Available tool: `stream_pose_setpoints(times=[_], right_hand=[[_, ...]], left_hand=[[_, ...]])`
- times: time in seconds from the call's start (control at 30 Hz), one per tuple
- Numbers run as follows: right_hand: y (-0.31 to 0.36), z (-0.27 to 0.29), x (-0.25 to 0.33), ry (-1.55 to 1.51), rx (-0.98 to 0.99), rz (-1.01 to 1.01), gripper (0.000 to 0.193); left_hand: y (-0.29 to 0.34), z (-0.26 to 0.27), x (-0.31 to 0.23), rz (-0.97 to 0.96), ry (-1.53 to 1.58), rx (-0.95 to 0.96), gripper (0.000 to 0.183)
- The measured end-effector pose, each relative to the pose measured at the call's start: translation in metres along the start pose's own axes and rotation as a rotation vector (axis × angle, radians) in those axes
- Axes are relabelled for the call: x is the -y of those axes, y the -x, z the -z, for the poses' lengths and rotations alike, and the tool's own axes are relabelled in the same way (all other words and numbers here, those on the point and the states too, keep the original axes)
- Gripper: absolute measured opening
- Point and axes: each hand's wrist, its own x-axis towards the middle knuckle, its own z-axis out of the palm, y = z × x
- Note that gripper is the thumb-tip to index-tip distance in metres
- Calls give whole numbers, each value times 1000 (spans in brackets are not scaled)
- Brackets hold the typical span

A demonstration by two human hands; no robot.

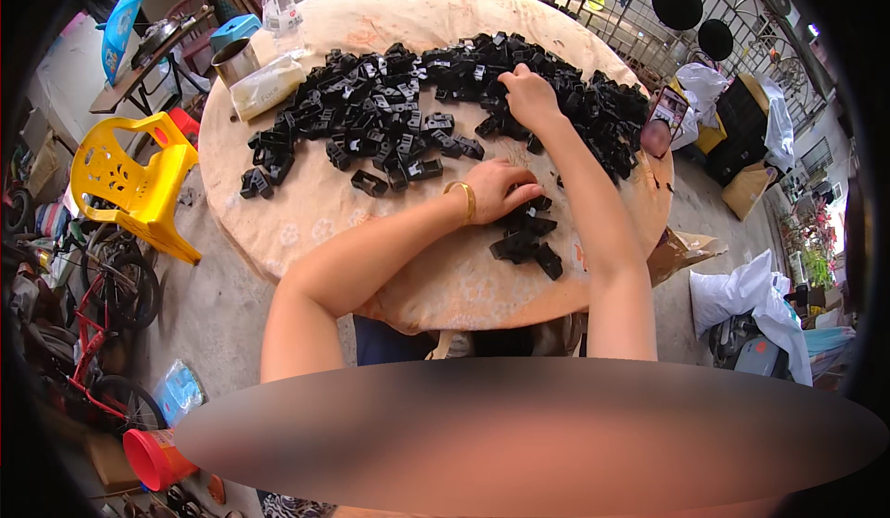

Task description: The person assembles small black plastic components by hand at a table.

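A broad pile of small black plastic parts with cut-outs curves across the round table, which has a pale cloth with flower prints. My right hand reaches to the pile's far middle, its fingers bent together against the parts; what they hold, if anything, is hidden. Nearer to me, my left hand, with a gold bangle at the wrist, is curled low over the cloth. Its fingertips are partly hidden. Just beside it lies a small separate group of the same black parts.
At the table's far left are a metal can, a whitish packet and a clear plastic bottle. A phone stands at the right rim. A yellow chair is left of the table; white sacks lie right.
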Motion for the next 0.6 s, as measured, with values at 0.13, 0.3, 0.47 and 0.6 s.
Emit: stream_pose_setpoints(times=[0.13,0.3,0.47,0.6], right_hand=[[18,16,0,-261,-191,0,26],[58,34,0,-1095,-57,-311,22],[85,46,19,-1454,-87,-476,21],[90,13,18,-1312,-290,-271,22]], left_hand=[[-1,0,6,-28,-22,-36,29],[-2,2,14,-5,-108,-144,24],[-10,43,35,252,-419,-467,13],[-20,66,62,523,-675,-295,22]])
